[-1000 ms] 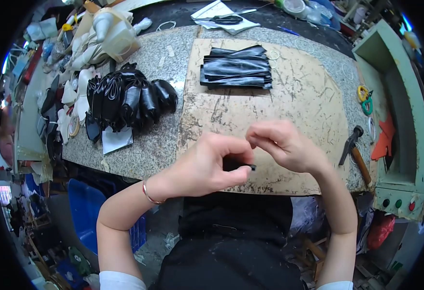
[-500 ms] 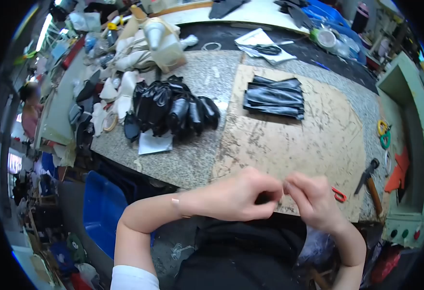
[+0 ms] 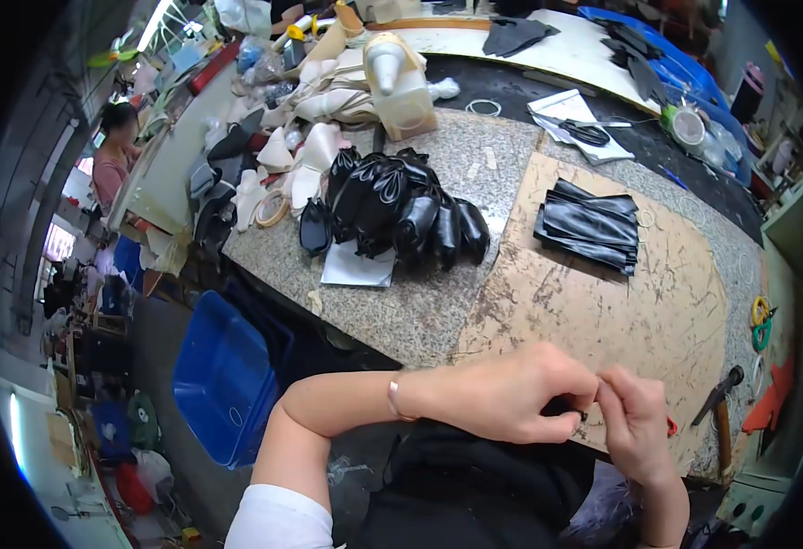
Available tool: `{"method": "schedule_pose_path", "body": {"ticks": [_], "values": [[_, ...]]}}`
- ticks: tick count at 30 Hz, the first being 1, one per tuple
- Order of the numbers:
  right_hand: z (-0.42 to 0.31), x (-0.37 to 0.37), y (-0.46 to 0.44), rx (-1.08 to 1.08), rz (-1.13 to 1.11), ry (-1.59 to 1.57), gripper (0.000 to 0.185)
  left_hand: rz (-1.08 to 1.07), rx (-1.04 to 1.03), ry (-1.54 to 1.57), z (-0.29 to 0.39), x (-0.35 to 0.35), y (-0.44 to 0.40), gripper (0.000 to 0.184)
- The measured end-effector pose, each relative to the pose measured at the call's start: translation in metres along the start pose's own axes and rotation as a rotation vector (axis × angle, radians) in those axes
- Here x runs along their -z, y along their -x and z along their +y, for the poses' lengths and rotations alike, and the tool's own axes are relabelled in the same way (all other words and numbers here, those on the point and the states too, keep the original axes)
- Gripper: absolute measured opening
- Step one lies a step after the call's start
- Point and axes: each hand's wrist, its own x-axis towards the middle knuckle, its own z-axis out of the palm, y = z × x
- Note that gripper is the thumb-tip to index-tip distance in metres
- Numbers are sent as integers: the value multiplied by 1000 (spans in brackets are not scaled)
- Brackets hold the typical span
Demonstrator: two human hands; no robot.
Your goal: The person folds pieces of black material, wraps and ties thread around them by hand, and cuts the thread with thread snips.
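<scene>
Both my hands meet over the near edge of the tan cutting board (image 3: 603, 320). My left hand (image 3: 520, 393), with a band at the wrist, has its fingers curled into a pinch. My right hand (image 3: 636, 421) is closed too, its fingertips meeting those of the left. Whatever lies between them is too small or too hidden to name. Farther up the board lies a stack of shiny black strips (image 3: 591, 227). On the speckled tabletop (image 3: 410, 320) to the left sits a heap of black shiny rolled pieces (image 3: 392, 206), with white paper (image 3: 357, 265) partly beneath it.
A hammer (image 3: 722, 412) and green-and-yellow-handled scissors (image 3: 762, 325) lie at the right, beside a pale green metal housing (image 3: 790, 274). At the back stand a plastic bottle (image 3: 388, 69) and white scraps (image 3: 333, 101). A blue bin (image 3: 223, 375) is below left. Another person (image 3: 113, 160) is at far left.
The view has swung left, so the table's things appear farther right. My hands remain pinched together at the fingertips. More of the other person shows at the left.
</scene>
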Motion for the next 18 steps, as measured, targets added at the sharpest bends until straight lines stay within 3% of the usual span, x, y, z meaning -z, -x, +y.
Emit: {"method": "schedule_pose_path", "body": {"ticks": [2,4,5,6,7,8,10,12,15,18], "values": [[5,-9,8,80,38,0,6,223,159,-114,-20,-3,-6,10],[11,-8,8,96,3,0,5,47,95,265,-1,6,-6,11],[9,-1,3,-10,18,-8,4,47,61,100,-4,-1,-4,11],[10,-3,5,40,-11,-9,4,61,27,-59,-7,-11,-5,11],[12,-5,9,96,-47,-8,4,229,107,-185,-14,-7,-13,10],[14,-7,12,146,-77,-11,5,258,237,111,-16,0,-11,10],[30,-11,9,3,71,-79,5,-22,139,94,7,-2,-9,12],[25,3,12,-64,-86,-89,8,120,76,-165,-34,-26,-4,14],[38,1,13,144,-101,-34,7,315,137,-267,-70,-45,-13,13],[79,-10,17,186,-76,-660,18,399,154,-238,-91,-63,-17,12]]}}
